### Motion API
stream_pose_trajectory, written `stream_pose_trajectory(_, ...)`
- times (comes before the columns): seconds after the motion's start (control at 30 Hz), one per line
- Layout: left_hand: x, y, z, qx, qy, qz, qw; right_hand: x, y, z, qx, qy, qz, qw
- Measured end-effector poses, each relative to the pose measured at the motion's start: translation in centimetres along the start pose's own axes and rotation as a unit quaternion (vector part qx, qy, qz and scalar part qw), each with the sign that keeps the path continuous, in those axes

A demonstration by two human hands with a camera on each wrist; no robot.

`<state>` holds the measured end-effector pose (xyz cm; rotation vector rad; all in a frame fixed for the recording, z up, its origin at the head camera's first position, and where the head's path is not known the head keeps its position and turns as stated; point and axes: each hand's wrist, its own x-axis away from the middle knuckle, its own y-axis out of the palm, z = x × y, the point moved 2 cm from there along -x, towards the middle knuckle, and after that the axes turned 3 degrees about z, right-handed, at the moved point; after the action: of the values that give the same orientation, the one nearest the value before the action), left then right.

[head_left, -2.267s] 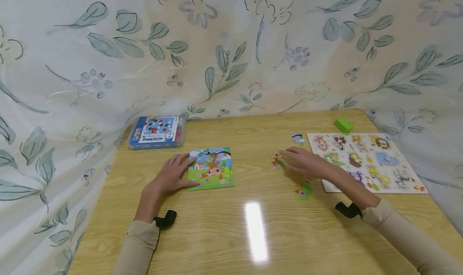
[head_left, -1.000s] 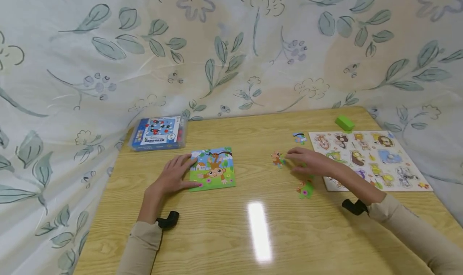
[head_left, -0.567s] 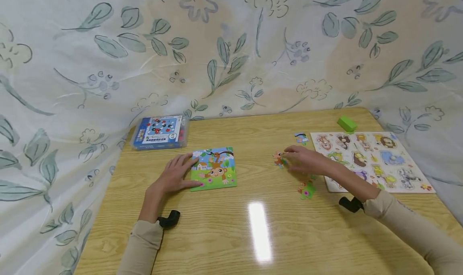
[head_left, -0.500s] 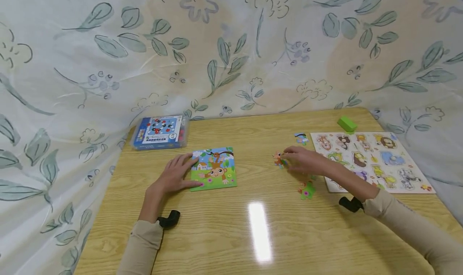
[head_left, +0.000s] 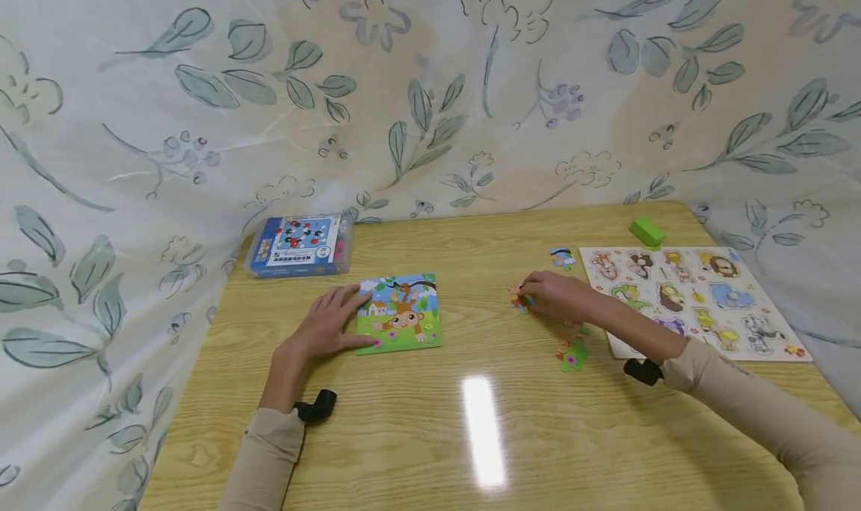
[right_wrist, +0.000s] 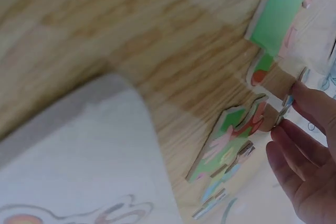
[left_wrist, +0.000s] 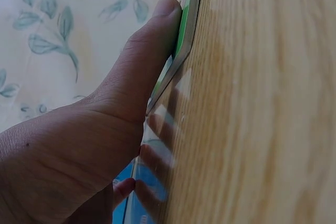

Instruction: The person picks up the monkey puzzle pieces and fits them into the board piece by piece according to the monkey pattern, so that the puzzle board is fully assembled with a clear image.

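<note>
My left hand rests with fairly straight fingers at the left side of a square monkey picture puzzle; in the left wrist view the thumb lies along its face. To the right, my right hand pinches a small brown-and-blue jigsaw piece low over the table. The right wrist view shows thumb and fingertips meeting at the thin edge of that piece. A green jigsaw piece lies nearer me, partly joined or overlapped by small bits, and a blue one lies farther back.
A white animal knob-style puzzle board lies under the right forearm's far side. A green block sits behind it. At the back left is a clear-lidded blue box. Floral cloth hangs along the table's back edge.
My right hand reached toward the brown-and-blue piece, drew back slightly, then came in again, and its fingers closed on the piece. The left hand stays at the monkey picture.
</note>
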<state>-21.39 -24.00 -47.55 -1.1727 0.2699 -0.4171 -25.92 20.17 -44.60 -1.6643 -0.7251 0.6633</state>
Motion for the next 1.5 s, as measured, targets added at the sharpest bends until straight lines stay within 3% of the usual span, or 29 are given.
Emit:
stream_pose_trajectory(0.2,-0.2,0.0,-0.1,-0.002,-0.001,-0.003,1.0000,-0.2,0.3,0.5,0.005,-0.012,0.023,0.9996)
stream_pose_trajectory(0.43,0.0,0.0,-0.1,0.001,0.000,-0.005,1.0000,-1.2,0.3,0.0,0.005,0.007,0.056,0.9984)
stream_pose_trajectory(0.67,0.3,-0.2,-0.3,-0.007,0.015,0.014,0.9998,-5.6,-0.3,-5.6,-0.048,-0.031,0.057,0.9967)
stream_pose_trajectory(0.87,0.4,-0.1,-0.4,-0.006,0.023,0.020,0.9995,-10.9,1.0,-10.9,-0.039,-0.104,0.059,0.9921)
stream_pose_trajectory(1.0,0.4,0.1,-0.5,-0.006,0.026,0.016,0.9995,-13.3,2.2,-13.0,-0.027,-0.137,0.046,0.9891)
stream_pose_trajectory(1.17,0.3,0.4,-0.7,-0.009,0.018,0.008,0.9998,-14.7,3.3,-13.4,-0.018,-0.129,0.011,0.9913)
stream_pose_trajectory(1.5,0.3,0.4,-0.8,-0.014,0.015,0.007,0.9998,-15.4,3.9,-13.4,0.008,-0.152,-0.010,0.9883)
